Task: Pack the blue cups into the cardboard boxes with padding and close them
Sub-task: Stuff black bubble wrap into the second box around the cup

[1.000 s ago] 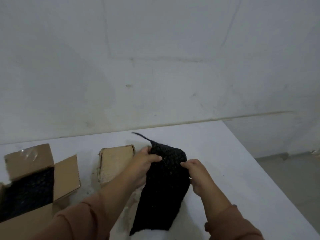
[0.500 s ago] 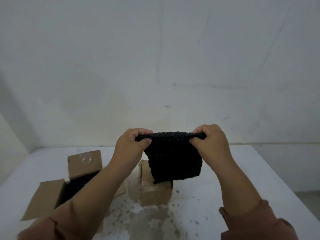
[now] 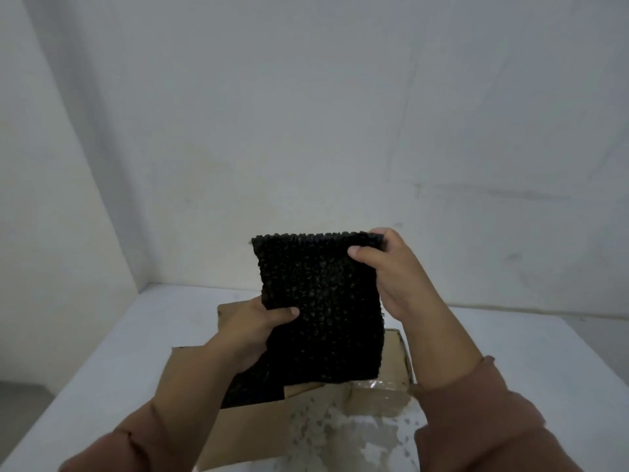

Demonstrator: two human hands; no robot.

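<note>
A black bubbly padding sheet hangs upright in front of me, above the table. My right hand pinches its top right corner. My left hand grips its left edge lower down. Under the sheet stands an open cardboard box with dark padding showing inside. A second cardboard box sits just to its right, partly hidden behind the sheet. No blue cup is in view.
The boxes stand on a white table with worn, speckled patches near its front. A white wall rises behind, with a corner at the left. The table's left edge drops to the floor.
My left hand has slid from the sheet's top edge down to its left side. The sheet now hangs flat and taller. The view has shifted so the boxes lie directly below.
</note>
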